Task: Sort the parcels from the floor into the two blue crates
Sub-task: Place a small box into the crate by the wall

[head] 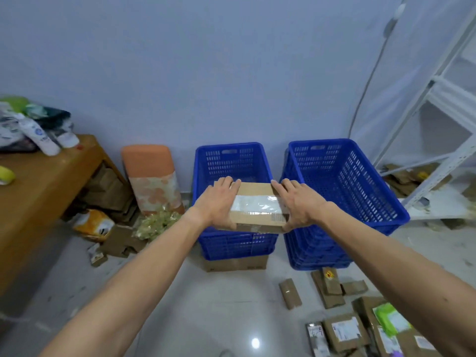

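I am clamping the cardboard parcel (257, 206) between my left hand (219, 202) and right hand (300, 206), long axis running left-right, directly over the left blue crate (231, 161); the right blue crate (342, 176) sits beside it.

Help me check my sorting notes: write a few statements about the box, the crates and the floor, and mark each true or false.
1. Both hands, left hand and right hand, hold the cardboard box. True.
2. The box hangs over the right crate. False: over the left crate.
3. The right crate is full of parcels. False: none show in it.
4. Parcels lie on the floor. True.
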